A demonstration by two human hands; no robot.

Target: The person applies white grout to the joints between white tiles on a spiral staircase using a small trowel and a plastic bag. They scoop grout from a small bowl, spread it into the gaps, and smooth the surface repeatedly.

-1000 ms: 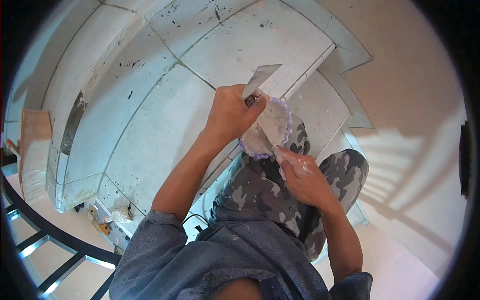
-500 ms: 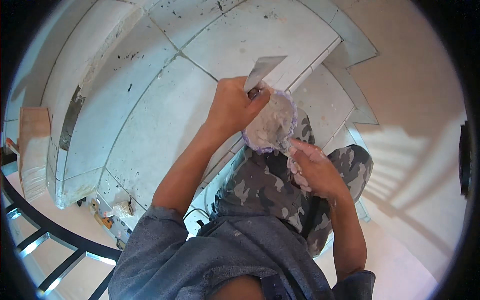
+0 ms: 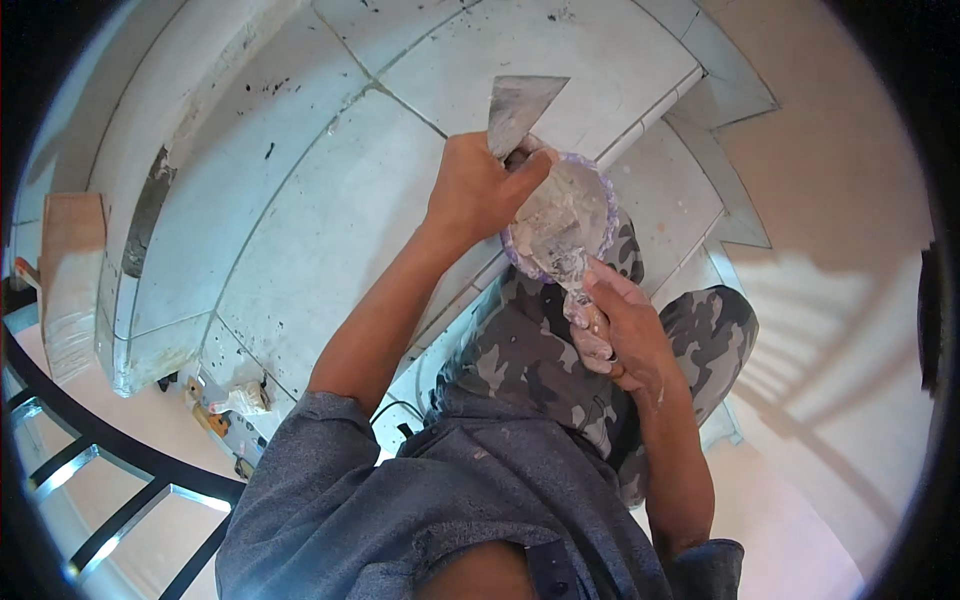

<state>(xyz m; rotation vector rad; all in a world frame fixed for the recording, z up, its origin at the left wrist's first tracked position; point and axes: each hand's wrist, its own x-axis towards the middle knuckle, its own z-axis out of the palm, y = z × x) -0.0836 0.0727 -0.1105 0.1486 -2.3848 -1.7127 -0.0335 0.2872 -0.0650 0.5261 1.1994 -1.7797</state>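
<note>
My left hand (image 3: pixel 480 190) is closed on a wide metal putty knife (image 3: pixel 522 105), its blade pointing up, beside the upper left rim of a round container (image 3: pixel 606 222) with a purple, paste-smeared edge. Pale, lumpy paste (image 3: pixel 560 205) lies inside the container, which is over my camouflage-clad legs. My right hand (image 3: pixel 625 325), streaked with paste, grips a second, paste-covered putty knife (image 3: pixel 565 262) whose blade is down in the container at its lower side. Whether my left fingers also grip the rim is hidden.
White tiled steps (image 3: pixel 330 220), stained with dark specks, curve around me. A cardboard piece (image 3: pixel 72 270) leans at the left. A black metal railing (image 3: pixel 130 455) runs at lower left, near some small tools (image 3: pixel 215 410). A wall (image 3: pixel 820 180) is at right.
Both hands and the container have shifted up and right in the picture. The left blade stands more upright, and the right knife's blade is more coated with paste, turned in the container.
</note>
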